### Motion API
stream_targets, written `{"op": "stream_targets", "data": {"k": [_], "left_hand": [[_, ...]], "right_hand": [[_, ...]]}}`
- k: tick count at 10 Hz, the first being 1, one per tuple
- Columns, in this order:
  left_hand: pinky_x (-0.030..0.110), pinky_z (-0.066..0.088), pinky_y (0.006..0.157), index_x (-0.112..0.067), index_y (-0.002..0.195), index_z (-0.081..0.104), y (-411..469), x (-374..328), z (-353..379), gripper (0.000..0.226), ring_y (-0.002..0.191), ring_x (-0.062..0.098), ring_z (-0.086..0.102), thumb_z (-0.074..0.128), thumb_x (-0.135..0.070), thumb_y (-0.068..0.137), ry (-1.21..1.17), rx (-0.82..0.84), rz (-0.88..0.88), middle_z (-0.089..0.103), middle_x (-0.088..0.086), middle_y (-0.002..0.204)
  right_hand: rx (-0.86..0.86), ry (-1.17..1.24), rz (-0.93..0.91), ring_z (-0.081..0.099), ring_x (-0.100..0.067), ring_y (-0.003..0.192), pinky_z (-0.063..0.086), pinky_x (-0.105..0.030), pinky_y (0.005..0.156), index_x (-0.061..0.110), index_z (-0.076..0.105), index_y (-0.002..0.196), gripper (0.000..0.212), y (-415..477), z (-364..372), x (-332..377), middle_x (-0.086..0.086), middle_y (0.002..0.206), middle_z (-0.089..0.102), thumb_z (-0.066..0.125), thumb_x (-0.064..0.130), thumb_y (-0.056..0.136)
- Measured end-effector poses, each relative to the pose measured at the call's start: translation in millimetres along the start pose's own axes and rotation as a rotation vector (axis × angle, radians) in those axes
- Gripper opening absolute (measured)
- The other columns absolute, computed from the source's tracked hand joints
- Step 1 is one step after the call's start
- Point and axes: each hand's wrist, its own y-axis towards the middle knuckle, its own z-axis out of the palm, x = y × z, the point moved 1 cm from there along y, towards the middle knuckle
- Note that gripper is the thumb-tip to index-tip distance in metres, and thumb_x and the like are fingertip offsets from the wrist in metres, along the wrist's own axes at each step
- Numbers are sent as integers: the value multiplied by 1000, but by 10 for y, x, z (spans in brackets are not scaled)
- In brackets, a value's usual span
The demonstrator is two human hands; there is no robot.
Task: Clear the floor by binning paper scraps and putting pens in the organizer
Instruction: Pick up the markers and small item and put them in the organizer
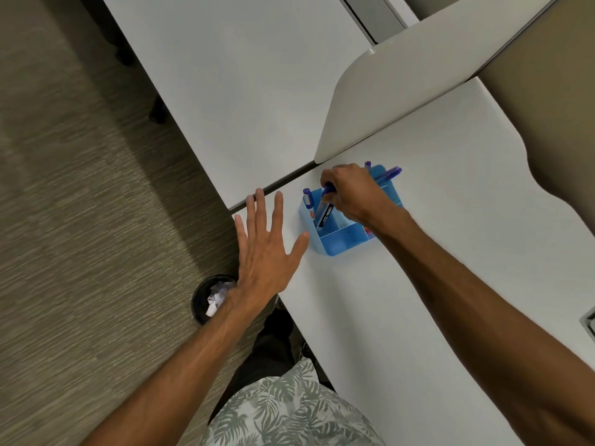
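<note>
A light blue organizer (341,241) stands on the white desk (450,252). My right hand (354,193) is over it, shut on a blue pen (324,214) whose lower end is inside a left compartment. Another blue-capped pen (308,197) stands in the organizer's far left corner, and two more pens (388,173) stick out behind my hand. My left hand (264,249) hovers open, fingers spread, at the desk's left edge beside the organizer. On the floor below it sits a black bin (201,300) with crumpled paper scraps (217,296) inside.
A second white desk (225,75) lies beyond, with a curved divider panel (402,85) between the two. Grey-brown carpet (80,204) covers the floor at left. My dark trousers and patterned shirt show at the bottom. Dark chair legs (157,112) stand under the far desk.
</note>
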Motion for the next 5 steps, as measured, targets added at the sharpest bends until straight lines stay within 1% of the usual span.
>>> {"op": "stream_targets", "data": {"k": [1, 2, 3, 4, 5], "left_hand": [[57, 3, 123, -22, 160, 1, 11, 37, 35, 84, 154, 29, -11, 30, -66, 96, 37, -7, -1, -10, 14, 167], [59, 4, 122, -22, 160, 1, 29, 75, 61, 84, 154, 30, -11, 33, -65, 96, 14, 14, -10, -11, 15, 167], [59, 5, 122, -22, 160, 1, 24, 100, 73, 84, 154, 30, -11, 39, -62, 97, 12, 28, -11, -11, 15, 167], [58, 4, 123, -22, 160, 1, 23, 88, 68, 84, 154, 30, -11, 42, -61, 97, -12, 26, 3, -11, 15, 167], [57, 4, 123, -23, 160, -1, 22, 51, 28, 84, 154, 29, -13, 41, -61, 97, -11, 24, -2, -13, 14, 166]], "right_hand": [[42, -18, -1, 62, -24, 82, 58, -39, 77, 7, 67, 95, 12, 16, 123, 31, -9, 92, 63, 73, 8, 85], [55, -12, -7, 61, -23, 81, 58, -37, 78, 7, 67, 97, 13, 45, 197, 37, -10, 94, 64, 73, 10, 86], [36, 0, 3, 63, -24, 82, 58, -37, 78, 7, 66, 102, 19, 68, 206, 39, -10, 96, 64, 74, 14, 86], [38, 34, 20, 63, -25, 88, 58, -38, 82, 8, 64, 111, 26, 83, 219, 9, -11, 103, 64, 72, 18, 89], [35, 108, 64, 62, -24, 97, 56, -35, 86, 11, 60, 125, 35, 43, 210, 13, -10, 115, 62, 67, 24, 93]]}}
